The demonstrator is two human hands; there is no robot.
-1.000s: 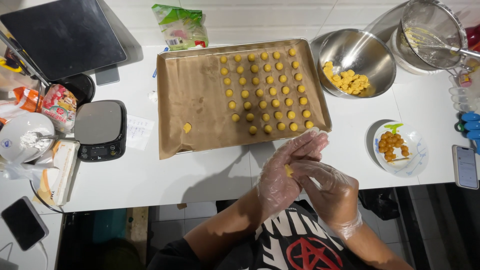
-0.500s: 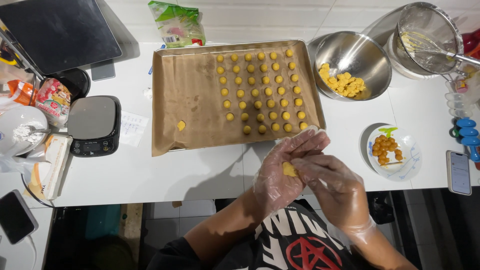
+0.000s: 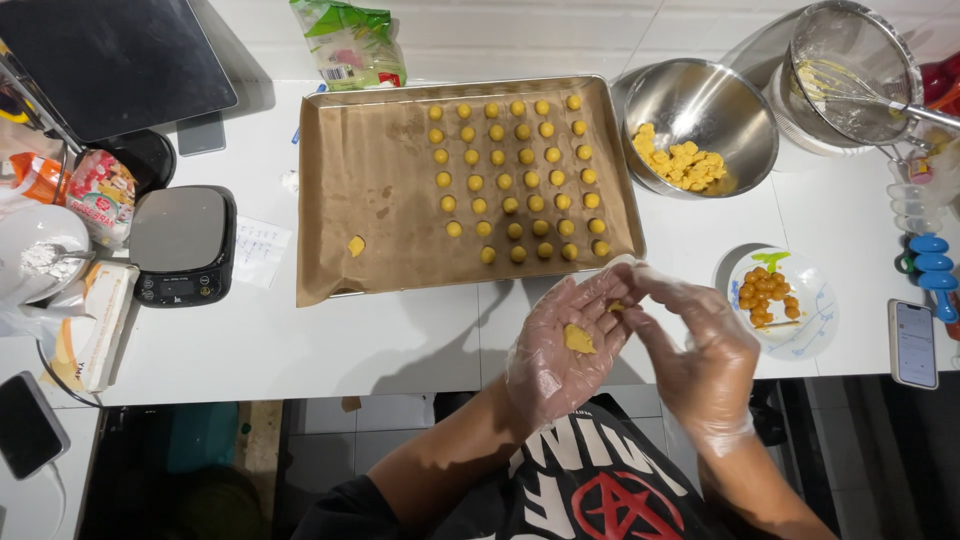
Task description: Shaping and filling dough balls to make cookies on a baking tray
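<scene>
On the white tabletop, the largest thing is the parchment-lined baking tray, at 11 o'clock from the hands. Its right half carries the rolled yellow balls: six full rows of six and a nearest row of five, forty-one by my count. One loose yellow piece lies alone on the bare left half. Judging by that bare paper, the tray looks a little over half filled. At 1 o'clock from the hands, the steel bowl holds one heap of cut yellow chunks, too jumbled to count, so plenty of dough seems left to shape. A second bowl with a sieve and whisk sits at 2 o'clock. One kitchen scale is at 9 o'clock, and there are two phones: one at 3 o'clock, the other at 8 o'clock. The small plate at 3 o'clock has roughly a dozen orange balls remaining. Both gloved hands are over the tabletop's near edge. The left hand lies spread wide, palm up, with one flattened dough piece resting on it. The right hand is loosely curled, its fingers meeting the left fingertips; I cannot tell whether it grips anything.
</scene>
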